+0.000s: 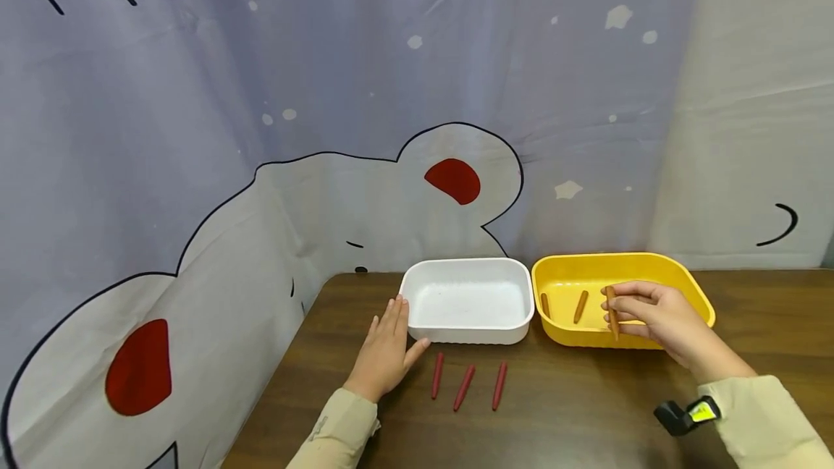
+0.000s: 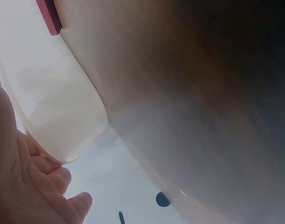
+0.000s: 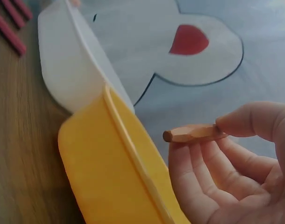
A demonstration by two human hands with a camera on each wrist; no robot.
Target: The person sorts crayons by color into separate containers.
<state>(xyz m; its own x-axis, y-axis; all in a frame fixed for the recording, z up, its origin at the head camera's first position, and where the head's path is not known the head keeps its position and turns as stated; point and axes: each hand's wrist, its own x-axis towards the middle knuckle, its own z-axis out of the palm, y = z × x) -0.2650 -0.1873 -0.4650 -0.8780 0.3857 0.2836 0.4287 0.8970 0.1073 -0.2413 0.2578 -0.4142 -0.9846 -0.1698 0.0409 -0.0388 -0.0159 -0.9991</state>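
Note:
My right hand pinches an orange-brown crayon between thumb and fingers, over the right half of a yellow tray. Seen from the right wrist, the held crayon has flat facets and a darker blunt end. Two more orange-brown crayons, one of them mid-tray, lie inside the yellow tray. With fingers extended and thumb spread, my left hand touches the left side of a white tray; its fingertips are at the rim in the left wrist view.
Three dark red crayons, the middle crayon among them, lie on the brown wooden table in front of the white tray. Both trays stand side by side at the back. Behind them hangs a printed cloth. A black device sits at the right wrist.

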